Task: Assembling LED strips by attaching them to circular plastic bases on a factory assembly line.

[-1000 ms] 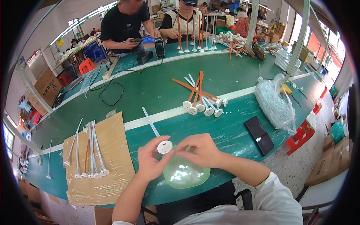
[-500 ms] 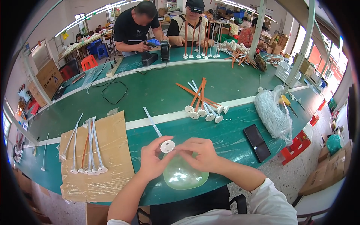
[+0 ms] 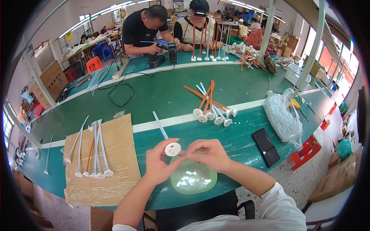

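My left hand (image 3: 157,164) grips a pale strip-like stick (image 3: 160,127) by its round white disc base (image 3: 172,149); the stick points away from me and the disc's flat face is turned up. Close beside the disc, my right hand (image 3: 212,156) has thumb and fingers pinched together. Whatever sits in that pinch is too small to make out. Under both hands stands a translucent green bowl (image 3: 210,188) with small shiny white pieces (image 3: 189,178) in it; its far side is partly hidden by my fingers.
Several disc-based sticks (image 3: 98,154) lie on a cardboard sheet (image 3: 119,181) at left. Orange and white ones (image 3: 210,100) are heaped ahead. A phone (image 3: 266,146) and a bag of clear strips (image 3: 283,119) lie right. Two people work across the table beside upright sticks (image 3: 208,42).
The whole view has shifted slightly. My left hand still holds the stick, and my right fingers stay pinched near the disc, a little more curled. The person in black across the table leans lower.
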{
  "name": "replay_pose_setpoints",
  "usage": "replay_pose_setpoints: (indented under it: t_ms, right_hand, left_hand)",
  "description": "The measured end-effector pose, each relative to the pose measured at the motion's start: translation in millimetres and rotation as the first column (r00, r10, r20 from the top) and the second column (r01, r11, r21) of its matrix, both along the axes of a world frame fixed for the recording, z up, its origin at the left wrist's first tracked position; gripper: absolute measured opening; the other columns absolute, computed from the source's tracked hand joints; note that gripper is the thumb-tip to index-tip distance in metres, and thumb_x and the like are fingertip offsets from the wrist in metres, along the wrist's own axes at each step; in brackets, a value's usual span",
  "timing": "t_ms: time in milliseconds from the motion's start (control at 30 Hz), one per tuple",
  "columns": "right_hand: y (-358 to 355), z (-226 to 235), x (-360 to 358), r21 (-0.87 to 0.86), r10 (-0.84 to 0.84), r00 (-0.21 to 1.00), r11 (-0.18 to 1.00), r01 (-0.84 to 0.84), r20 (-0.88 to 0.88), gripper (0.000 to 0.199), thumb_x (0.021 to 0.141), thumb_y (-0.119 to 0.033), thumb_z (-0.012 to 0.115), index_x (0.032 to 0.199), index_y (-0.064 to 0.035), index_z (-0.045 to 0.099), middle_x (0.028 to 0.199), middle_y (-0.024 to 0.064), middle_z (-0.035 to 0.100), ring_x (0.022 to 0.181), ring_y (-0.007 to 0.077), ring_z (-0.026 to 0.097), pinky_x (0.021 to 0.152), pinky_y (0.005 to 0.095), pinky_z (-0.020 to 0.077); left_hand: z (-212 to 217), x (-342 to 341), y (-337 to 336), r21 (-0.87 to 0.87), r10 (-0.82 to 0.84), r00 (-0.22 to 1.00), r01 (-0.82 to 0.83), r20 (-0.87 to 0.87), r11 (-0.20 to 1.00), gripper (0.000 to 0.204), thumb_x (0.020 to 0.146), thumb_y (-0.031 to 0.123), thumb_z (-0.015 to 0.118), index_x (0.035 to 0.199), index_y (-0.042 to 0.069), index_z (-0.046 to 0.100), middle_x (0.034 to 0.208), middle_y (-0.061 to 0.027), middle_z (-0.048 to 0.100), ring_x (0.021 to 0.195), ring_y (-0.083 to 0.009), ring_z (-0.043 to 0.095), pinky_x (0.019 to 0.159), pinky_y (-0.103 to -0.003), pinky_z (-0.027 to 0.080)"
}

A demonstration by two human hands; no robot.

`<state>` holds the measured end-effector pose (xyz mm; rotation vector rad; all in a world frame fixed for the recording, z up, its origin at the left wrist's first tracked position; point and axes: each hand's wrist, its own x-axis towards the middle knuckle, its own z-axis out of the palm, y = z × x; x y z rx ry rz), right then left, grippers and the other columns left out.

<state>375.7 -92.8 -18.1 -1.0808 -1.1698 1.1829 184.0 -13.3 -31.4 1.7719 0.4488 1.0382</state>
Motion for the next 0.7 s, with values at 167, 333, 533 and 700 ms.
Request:
replay_pose_setpoints:
  t_ms: [167,333,533,700]
  right_hand:
    - [2.7,-7.7,-0.8,-0.007,-0.006,1.000,1.000,0.006,0.003,0.007,0.086,-0.001,0.073,0.093,0.0000,0.072,0.102,0.0076,0.067,0.087,0.0137,0.066,0.062,0.0240,0.0537]
    - [-3.0,0.2,-8.2,0.220,-0.171,0.922,0.971,0.097,0.347,0.009,0.085,-0.002,0.074,0.094,-0.0012,0.072,0.100,0.0082,0.069,0.086,0.0127,0.067,0.063,0.0245,0.0557]
    - [-3.1,-0.6,-8.9,0.397,-0.276,0.856,0.913,0.092,0.437,0.010,0.085,-0.006,0.073,0.093,-0.0028,0.070,0.090,0.0102,0.069,0.077,0.0169,0.069,0.057,0.0272,0.0572]
    - [-1.9,-1.7,-6.6,0.512,-0.309,0.815,0.859,0.018,0.491,0.013,0.083,0.001,0.070,0.095,-0.0016,0.067,0.091,0.0102,0.069,0.076,0.0168,0.069,0.061,0.0265,0.0573]
  left_hand:
    - [-6.0,1.6,0.4,0.028,0.022,1.000,-0.021,-0.009,0.999,0.047,0.079,-0.008,0.076,0.122,0.000,0.060,0.099,-0.0071,0.070,0.093,-0.0158,0.071,0.084,-0.028,0.055]
    - [-5.3,-1.9,2.4,0.049,0.045,0.999,-0.045,-0.006,0.998,0.044,0.079,-0.009,0.075,0.121,0.000,0.061,0.098,-0.0070,0.070,0.091,-0.0151,0.071,0.082,-0.028,0.055]
    - [-3.4,-2.6,2.2,-0.023,0.054,0.998,-0.053,0.033,0.998,0.042,0.081,-0.009,0.074,0.120,-0.001,0.061,0.099,-0.0065,0.069,0.091,-0.0140,0.070,0.081,-0.027,0.054]
    - [-1.7,-1.8,2.4,0.066,0.032,0.999,-0.032,0.002,0.997,0.041,0.081,-0.008,0.074,0.120,0.000,0.061,0.097,-0.0046,0.068,0.090,-0.0116,0.067,0.079,-0.026,0.053]
